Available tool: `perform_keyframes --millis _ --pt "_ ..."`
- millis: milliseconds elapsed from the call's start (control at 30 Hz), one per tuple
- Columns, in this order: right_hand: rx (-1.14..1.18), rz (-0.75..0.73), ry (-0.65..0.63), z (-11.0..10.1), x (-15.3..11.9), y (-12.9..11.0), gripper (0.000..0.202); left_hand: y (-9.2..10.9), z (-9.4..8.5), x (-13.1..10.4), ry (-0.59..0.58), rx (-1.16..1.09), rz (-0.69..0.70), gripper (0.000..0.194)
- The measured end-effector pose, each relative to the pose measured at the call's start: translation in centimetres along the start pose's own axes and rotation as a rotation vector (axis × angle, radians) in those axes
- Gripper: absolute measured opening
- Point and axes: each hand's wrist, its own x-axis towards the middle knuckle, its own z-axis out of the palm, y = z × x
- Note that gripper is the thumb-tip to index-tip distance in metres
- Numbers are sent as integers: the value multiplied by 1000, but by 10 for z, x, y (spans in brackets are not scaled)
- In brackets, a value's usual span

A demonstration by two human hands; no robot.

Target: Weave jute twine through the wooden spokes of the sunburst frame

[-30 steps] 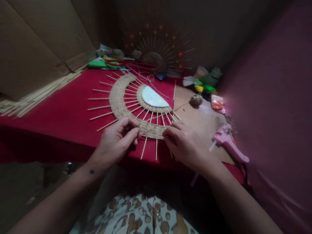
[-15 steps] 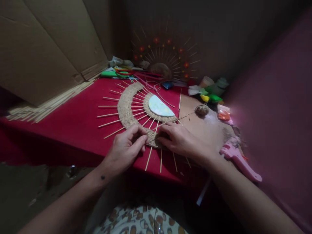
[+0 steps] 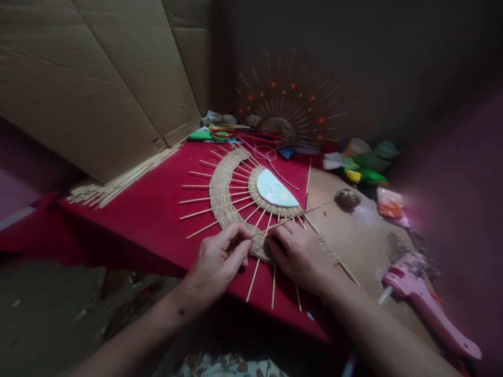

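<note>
A half-round fan of thin sticks lies on the red cloth, with a wide woven band (image 3: 222, 191) across the sticks and a pale blue half-disc (image 3: 275, 189) at its centre. My left hand (image 3: 223, 259) is closed in a pinch at the band's near edge, where a thin twine (image 3: 320, 207) reaches its fingertips. Just to the right, my right hand (image 3: 301, 254) has its fingers curled down onto the band and hides part of it. From a small ball of twine (image 3: 347, 198) on the right, the strand runs across the fan to my hands.
Loose sticks (image 3: 126, 175) lie along a cardboard sheet (image 3: 118, 78) at left. A pink glue gun (image 3: 432, 306) rests on the brown board (image 3: 330, 230) at right. Behind stand a flower-decorated stick fan (image 3: 280, 125), red-handled scissors (image 3: 222, 133) and small coloured packets (image 3: 371, 176).
The whole view has shifted, so the scene sits further right and lower. Both hands stay at the same stretch of the woven band, with the fingers only slightly moved.
</note>
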Motion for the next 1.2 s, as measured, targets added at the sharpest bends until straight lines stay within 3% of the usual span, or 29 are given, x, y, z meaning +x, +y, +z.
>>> perform_keyframes --millis 233,367,533,600,667,767,833,1200 --pt "105 57 144 -5 -5 7 17 -1 2 1 26 -49 -2 11" --pt "-32 66 -60 -2 -3 7 19 -3 2 1 30 -45 5 10" --pt "364 277 40 -28 1 17 15 -2 3 3 53 -53 0 11" --pt "411 343 -16 -47 0 24 15 -2 3 4 59 -48 6 12" --pt "440 346 -153 -65 -5 30 13 -2 3 4 59 -35 12 12" --pt "421 338 -292 -78 -16 33 8 -3 3 4 60 -31 18 10" --pt "354 363 -314 -78 -25 32 7 -3 3 5 57 -37 18 9" --pt "69 299 -123 -49 -49 17 7 -1 4 4 72 6 13 10"
